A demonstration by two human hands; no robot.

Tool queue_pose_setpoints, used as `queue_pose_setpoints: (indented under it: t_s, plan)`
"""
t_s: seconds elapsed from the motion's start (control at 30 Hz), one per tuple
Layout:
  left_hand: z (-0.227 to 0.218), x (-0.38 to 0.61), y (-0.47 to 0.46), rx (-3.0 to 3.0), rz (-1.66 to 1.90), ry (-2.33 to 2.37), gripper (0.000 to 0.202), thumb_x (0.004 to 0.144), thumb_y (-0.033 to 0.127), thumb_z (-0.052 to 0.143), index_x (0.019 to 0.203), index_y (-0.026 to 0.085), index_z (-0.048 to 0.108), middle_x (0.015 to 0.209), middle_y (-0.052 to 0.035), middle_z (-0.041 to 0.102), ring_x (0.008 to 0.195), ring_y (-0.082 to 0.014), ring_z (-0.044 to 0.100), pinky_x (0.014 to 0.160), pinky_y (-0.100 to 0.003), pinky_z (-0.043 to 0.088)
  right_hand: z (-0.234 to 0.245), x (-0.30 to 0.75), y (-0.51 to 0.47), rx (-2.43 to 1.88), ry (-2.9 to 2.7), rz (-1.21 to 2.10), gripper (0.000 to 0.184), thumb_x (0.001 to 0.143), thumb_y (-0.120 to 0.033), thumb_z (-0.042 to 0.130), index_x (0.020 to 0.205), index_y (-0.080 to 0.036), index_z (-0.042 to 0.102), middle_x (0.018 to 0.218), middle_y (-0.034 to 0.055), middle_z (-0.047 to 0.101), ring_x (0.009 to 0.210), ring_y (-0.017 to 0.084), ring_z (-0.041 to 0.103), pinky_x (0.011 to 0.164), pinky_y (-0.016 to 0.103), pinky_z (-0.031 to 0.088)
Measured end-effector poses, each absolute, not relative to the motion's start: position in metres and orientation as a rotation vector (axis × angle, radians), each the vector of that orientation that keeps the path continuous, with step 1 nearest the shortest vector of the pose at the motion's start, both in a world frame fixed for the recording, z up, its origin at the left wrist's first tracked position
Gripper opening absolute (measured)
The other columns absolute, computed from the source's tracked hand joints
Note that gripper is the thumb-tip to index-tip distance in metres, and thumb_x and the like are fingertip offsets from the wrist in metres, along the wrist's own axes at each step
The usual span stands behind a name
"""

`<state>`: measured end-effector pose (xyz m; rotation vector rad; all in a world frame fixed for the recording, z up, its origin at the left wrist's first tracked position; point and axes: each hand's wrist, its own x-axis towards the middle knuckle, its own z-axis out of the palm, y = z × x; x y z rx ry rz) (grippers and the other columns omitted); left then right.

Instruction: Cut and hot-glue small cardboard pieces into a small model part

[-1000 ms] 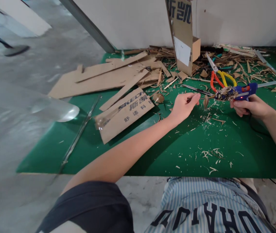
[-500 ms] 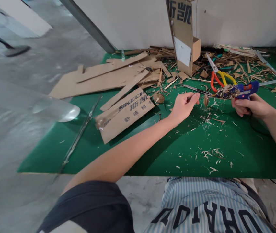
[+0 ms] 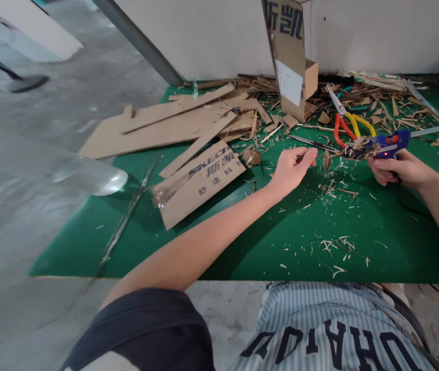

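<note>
Fingers [image 3: 310, 156] of the left hand [image 3: 292, 168] are pinched together on a thin piece [image 3: 300, 159], mostly hidden by the hand, so its shape cannot be told. Those of the right hand [image 3: 403, 167] are closed around the handle of a blue glue gun [image 3: 391, 145], held above the green table [image 3: 266, 247] with its nozzle toward the left hand. A clump of scraps [image 3: 360, 147] covers the gun's front; a glue stick [image 3: 438, 128] protrudes from its rear. A brown flake [image 3: 326, 161] hangs between nozzle and left hand; whether it touches either is unclear. Scissors [image 3: 342, 110] lie just behind the gun. Pale shavings [image 3: 330, 245] are strewn nearer the table's front edge. Compared with one second earlier, the gun sits very slightly farther right; both grips are the same, and the scissors and shavings have kept their places.
</note>
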<state>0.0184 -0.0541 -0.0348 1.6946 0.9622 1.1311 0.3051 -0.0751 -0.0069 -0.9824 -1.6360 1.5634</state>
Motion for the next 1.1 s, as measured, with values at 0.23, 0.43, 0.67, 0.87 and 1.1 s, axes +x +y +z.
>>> queue_pose_setpoints:
  t_s: [0.23, 0.43, 0.67, 0.87, 1.1]
  plan:
    - [-0.0349, 0.0187, -0.0538, 1.706, 1.144, 0.939, 0.055, 0.092, 0.066, 0.055, 0.060, 0.021, 0.055, 0.047, 0.0072, 0.035, 0.041, -0.0071, 0.029, 0.049, -0.031, 0.024, -0.0067, 0.3050, -0.0754, -0.993, -1.616, 1.567, 0.041, 0.086, -0.043, 0.075, 0.058, -0.020, 0.055, 0.043, -0.0060, 0.041, 0.039, 0.007, 0.041, 0.044, 0.025, 0.046]
    - [-0.0339, 0.0189, -0.0540, 1.709, 1.127, 0.935, 0.054, 0.092, 0.063, 0.057, 0.059, 0.021, 0.055, 0.048, 0.0065, 0.037, 0.043, -0.0076, 0.030, 0.047, -0.030, 0.021, -0.0080, 0.3040, -0.0755, -1.008, -1.588, 1.550, 0.038, 0.085, -0.043, 0.077, 0.061, -0.020, 0.058, 0.043, -0.0066, 0.042, 0.038, 0.007, 0.039, 0.044, 0.025, 0.045]
    - [-0.0345, 0.0190, -0.0543, 1.709, 1.106, 0.892, 0.056, 0.090, 0.067, 0.058, 0.059, 0.020, 0.055, 0.048, 0.0062, 0.037, 0.042, -0.0072, 0.028, 0.046, -0.029, 0.020, -0.0083, 0.3031, -0.0760, -1.020, -1.578, 1.540, 0.041, 0.084, -0.043, 0.077, 0.058, -0.020, 0.055, 0.042, -0.0064, 0.042, 0.037, 0.008, 0.039, 0.044, 0.026, 0.045]
    - [-0.0322, 0.0191, -0.0550, 1.717, 1.118, 0.917, 0.058, 0.089, 0.069, 0.057, 0.058, 0.020, 0.056, 0.046, 0.0065, 0.037, 0.041, -0.0069, 0.030, 0.047, -0.029, 0.022, -0.0108, 0.3045, -0.0749, -0.972, -1.610, 1.527, 0.039, 0.088, -0.039, 0.075, 0.060, -0.019, 0.055, 0.042, -0.0069, 0.043, 0.037, 0.007, 0.040, 0.044, 0.026, 0.046]
    - [-0.0361, 0.0184, -0.0527, 1.714, 1.138, 0.928, 0.057, 0.091, 0.068, 0.055, 0.059, 0.020, 0.055, 0.046, 0.0070, 0.035, 0.041, -0.0068, 0.030, 0.049, -0.031, 0.022, -0.0107, 0.3082, -0.0736, -0.913, -1.652, 1.564, 0.041, 0.092, -0.037, 0.071, 0.059, -0.019, 0.055, 0.044, -0.0066, 0.042, 0.039, 0.007, 0.041, 0.046, 0.025, 0.046]
